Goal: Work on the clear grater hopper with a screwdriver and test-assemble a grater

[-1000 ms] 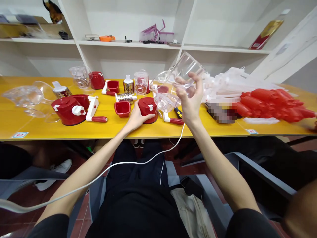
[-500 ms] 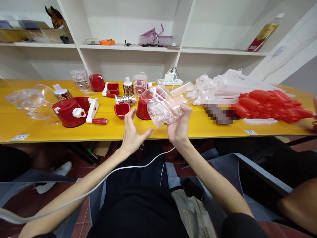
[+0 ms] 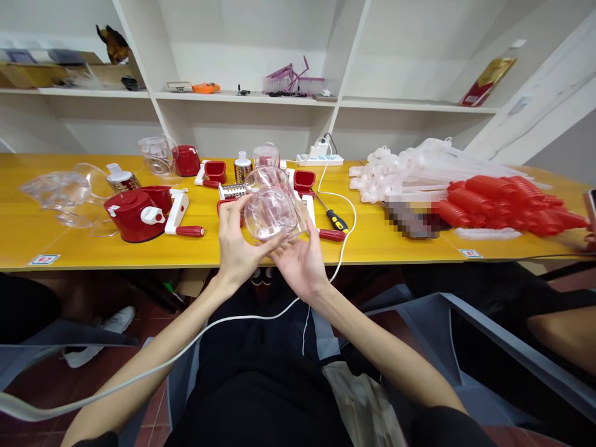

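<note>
Between my two hands, just above the table's front edge, is a clear plastic grater housing (image 3: 270, 211) with its round opening towards me. My left hand (image 3: 235, 242) grips its left side, thumb underneath. The open fingers of my right hand (image 3: 302, 264) cup it from below and from the right. Behind it, partly hidden, are a red hopper cup (image 3: 305, 180) and a metal grater drum (image 3: 243, 167). A screwdriver (image 3: 336, 220) with a black and yellow handle lies to the right, by a red crank grip (image 3: 331, 235).
An assembled red grater base (image 3: 133, 214) with a white crank (image 3: 176, 214) stands left, near another clear housing (image 3: 60, 189). A power strip (image 3: 319, 160) sits at the back. White plastic parts (image 3: 405, 167) and red ribbed parts (image 3: 507, 202) are piled right. A white cable (image 3: 350, 214) crosses the edge.
The clear housing has moved left and turned so its round opening faces me. My left hand, empty before, now grips it too. The screwdriver and crank grip have come into sight.
</note>
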Tool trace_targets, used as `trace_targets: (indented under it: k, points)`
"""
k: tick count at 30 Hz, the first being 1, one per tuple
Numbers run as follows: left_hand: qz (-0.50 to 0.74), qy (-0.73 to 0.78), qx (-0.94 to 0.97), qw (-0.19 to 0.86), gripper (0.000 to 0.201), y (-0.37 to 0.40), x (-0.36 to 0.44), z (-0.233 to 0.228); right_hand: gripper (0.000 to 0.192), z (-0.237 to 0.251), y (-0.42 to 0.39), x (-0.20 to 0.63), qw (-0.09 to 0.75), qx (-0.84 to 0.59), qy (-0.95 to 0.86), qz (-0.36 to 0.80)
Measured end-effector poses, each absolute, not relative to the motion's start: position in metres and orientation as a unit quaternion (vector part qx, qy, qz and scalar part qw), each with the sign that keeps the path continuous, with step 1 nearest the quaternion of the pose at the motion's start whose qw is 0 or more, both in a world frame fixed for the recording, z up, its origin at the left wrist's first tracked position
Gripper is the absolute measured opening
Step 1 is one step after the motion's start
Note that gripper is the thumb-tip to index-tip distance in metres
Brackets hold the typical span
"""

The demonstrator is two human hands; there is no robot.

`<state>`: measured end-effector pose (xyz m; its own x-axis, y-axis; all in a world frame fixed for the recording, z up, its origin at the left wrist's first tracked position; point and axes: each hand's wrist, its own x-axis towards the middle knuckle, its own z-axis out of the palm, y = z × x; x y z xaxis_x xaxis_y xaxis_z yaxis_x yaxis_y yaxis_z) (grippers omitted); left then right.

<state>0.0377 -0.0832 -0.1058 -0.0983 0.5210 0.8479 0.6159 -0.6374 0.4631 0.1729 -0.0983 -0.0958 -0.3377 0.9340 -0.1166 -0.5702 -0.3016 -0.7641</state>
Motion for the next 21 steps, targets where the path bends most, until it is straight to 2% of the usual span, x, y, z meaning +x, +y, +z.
trace_targets:
  k: [4, 8, 14, 21]
  points:
    - [-0.569, -0.42, -0.705, 0.061, 0.079, -0.079, 0.027, -0.091, 0.097, -0.101, -0.108, 0.172, 0.395, -0.306, -0.319, 0.805]
    - [-0.545, -0.428, -0.72, 0.036, 0.075, -0.073, 0.021, -0.086, 0.105, -0.105, -0.114, 0.172, 0.315, -0.316, -0.337, 0.829]
    - [-0.507, -0.442, -0.74, -0.023, 0.07, -0.06, 0.019, -0.086, 0.108, -0.112, -0.11, 0.179, 0.299, -0.353, -0.367, 0.807]
    - [-0.471, -0.468, -0.747, -0.047, 0.079, -0.052, 0.022, -0.084, 0.102, -0.118, -0.109, 0.182, 0.312, -0.43, -0.436, 0.726]
